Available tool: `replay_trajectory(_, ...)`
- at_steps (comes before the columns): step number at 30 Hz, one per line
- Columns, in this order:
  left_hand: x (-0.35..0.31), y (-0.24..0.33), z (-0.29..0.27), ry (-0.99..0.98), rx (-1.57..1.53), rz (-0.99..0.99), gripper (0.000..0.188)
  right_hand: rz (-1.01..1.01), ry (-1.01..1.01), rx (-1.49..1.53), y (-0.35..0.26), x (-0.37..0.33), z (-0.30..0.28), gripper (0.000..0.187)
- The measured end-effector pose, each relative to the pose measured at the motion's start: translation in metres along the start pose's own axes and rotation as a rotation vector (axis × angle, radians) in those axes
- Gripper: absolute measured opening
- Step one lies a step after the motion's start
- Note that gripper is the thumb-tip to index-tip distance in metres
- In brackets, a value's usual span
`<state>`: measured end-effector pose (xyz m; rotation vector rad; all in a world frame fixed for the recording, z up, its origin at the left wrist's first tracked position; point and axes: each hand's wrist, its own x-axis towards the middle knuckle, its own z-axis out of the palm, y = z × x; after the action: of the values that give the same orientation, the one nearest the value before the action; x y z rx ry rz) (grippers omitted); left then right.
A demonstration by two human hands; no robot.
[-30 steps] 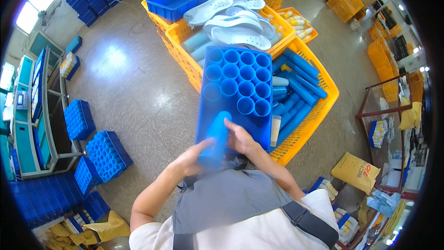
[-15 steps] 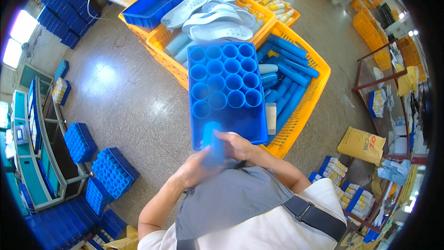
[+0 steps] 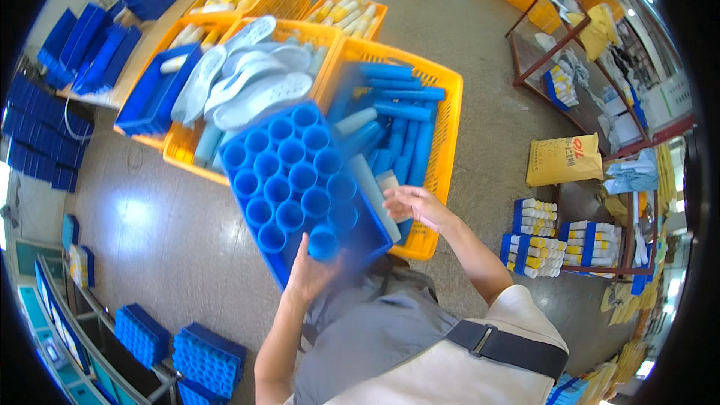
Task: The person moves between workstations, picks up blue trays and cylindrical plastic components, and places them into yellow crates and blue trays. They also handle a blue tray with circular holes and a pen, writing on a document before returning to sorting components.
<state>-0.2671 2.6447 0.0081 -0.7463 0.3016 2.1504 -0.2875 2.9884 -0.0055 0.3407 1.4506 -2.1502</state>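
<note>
A blue tray holds rows of upright, open-topped blue tubes; its near right part shows bare bottom. My left hand grips another blue tube at the near end of the rows, thumb against its side. My right hand, with nothing in it and fingers apart, hovers over the near part of a yellow crate. Inside that crate lie several loose blue tubes. Close to my right fingertips is an off-white tube.
Pale foam shoe soles are heaped on a yellow crate beyond the tray, beside an emptier blue tray. A yellow sack stands on the right. Filled blue trays sit at the lower left.
The blue tube has gone from between both hands to the tray in my left hand. My right hand has let go and moved right to the crate. The view has turned.
</note>
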Motion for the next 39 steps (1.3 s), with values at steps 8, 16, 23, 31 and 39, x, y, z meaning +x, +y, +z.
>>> replay_trajectory(8,0.008,-0.007,0.024,0.182,0.530,-0.007,0.084,-0.118,0.870,-1.323,0.005,0.247,-0.214,0.066)
replay_trajectory(16,-0.025,-0.001,0.048,0.210,0.397,0.170,0.041,0.183,1.024,-1.706,0.008,0.352,-0.303,0.043)
replay_trajectory(23,-0.026,-0.001,0.043,0.162,0.722,0.135,0.052,-0.348,0.880,-1.101,0.008,0.235,-0.194,0.081)
replay_trajectory(31,-0.058,-0.011,0.054,-0.118,0.334,0.114,0.063,-1.088,0.074,-1.061,-0.036,0.044,0.097,0.066)
replay_trajectory(39,-0.182,-0.031,-0.004,-0.053,0.200,0.102,0.071,0.039,-0.308,0.362,0.039,-0.030,0.253,0.064)
